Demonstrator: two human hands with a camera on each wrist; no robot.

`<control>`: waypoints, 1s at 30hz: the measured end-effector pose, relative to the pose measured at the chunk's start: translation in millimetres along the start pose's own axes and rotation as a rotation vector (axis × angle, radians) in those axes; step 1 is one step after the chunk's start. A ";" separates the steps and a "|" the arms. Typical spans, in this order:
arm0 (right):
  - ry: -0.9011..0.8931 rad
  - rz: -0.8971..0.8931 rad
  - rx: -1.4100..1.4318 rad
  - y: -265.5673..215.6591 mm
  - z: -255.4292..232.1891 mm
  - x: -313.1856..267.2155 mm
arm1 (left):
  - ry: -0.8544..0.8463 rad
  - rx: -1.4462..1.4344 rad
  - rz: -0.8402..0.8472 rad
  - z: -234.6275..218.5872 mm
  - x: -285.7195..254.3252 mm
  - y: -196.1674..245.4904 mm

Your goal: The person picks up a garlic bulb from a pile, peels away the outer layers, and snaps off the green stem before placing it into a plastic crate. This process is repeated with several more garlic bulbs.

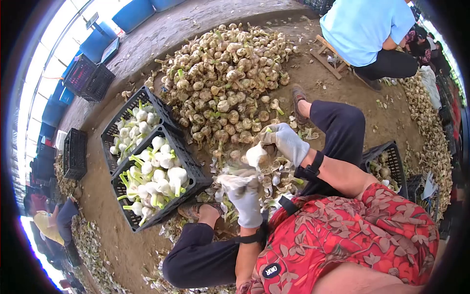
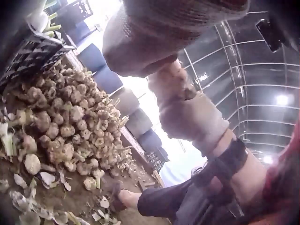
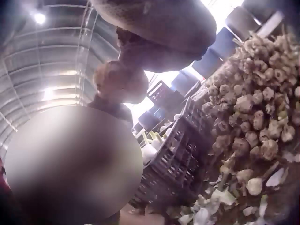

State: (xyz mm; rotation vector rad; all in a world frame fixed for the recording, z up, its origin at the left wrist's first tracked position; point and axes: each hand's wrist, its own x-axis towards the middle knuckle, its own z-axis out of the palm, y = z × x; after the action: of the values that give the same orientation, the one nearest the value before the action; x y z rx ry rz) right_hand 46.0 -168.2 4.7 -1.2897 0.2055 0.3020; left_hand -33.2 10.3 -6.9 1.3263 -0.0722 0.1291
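Note:
A whitish garlic bulb (image 1: 256, 156) hangs below my gloved right hand (image 1: 289, 143), which grips it at the stem; a bit of green shows by the fingers. My gloved left hand (image 1: 246, 200) is just nearer to my body, below and left of the bulb. Its fingers are motion-blurred with a pale streak over them, and I cannot tell whether they hold anything. In the left wrist view the bulb (image 2: 171, 79) shows between the two gloves. Beyond the hands lies a large heap of brownish, untrimmed garlic (image 1: 220, 78).
Two black crates, a near one (image 1: 191, 182) and a far one (image 1: 108, 142), hold white garlic with green stems on the left. Peeled skins (image 1: 274, 179) litter the ground between my legs. Another crate (image 1: 399, 166) stands at right. A person in light blue (image 1: 367, 29) sits beyond the heap.

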 end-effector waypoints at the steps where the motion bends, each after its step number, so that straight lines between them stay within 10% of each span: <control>1: 0.037 -0.001 -0.004 -7.1 2.7 -1.2 | -0.137 0.215 0.254 -2.8 4.1 -15.5; 2: 0.074 -0.003 -0.007 -11.5 5.5 -0.4 | -0.273 0.431 0.510 -4.7 7.5 -29.0; 4: 0.113 0.016 0.218 -13.5 6.5 6.9 | -0.532 0.875 -0.138 1.8 -8.3 -19.5; 6: 0.086 0.068 0.296 -18.1 -0.8 9.9 | -0.702 1.095 -0.260 0.5 -7.2 -27.9; 10: 0.015 0.135 0.154 -12.7 -0.8 2.8 | -0.198 0.930 -0.105 -19.2 4.5 -34.0; 14: 0.005 0.152 0.065 2.9 8.0 -2.2 | 0.151 0.019 -0.066 -8.1 15.0 -8.0; 22: 0.048 0.115 0.103 15.9 18.6 2.2 | -0.086 0.467 0.233 -8.4 16.8 -3.2; 30: 0.096 0.241 0.057 40.2 17.3 5.3 | -0.408 1.008 0.011 -33.1 21.1 -28.0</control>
State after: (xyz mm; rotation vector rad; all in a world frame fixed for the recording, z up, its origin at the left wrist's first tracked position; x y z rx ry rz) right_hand 37.4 -141.1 -28.9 -1.2257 0.4502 0.4371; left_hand -9.2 36.9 -39.1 2.3454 -0.3992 -0.1228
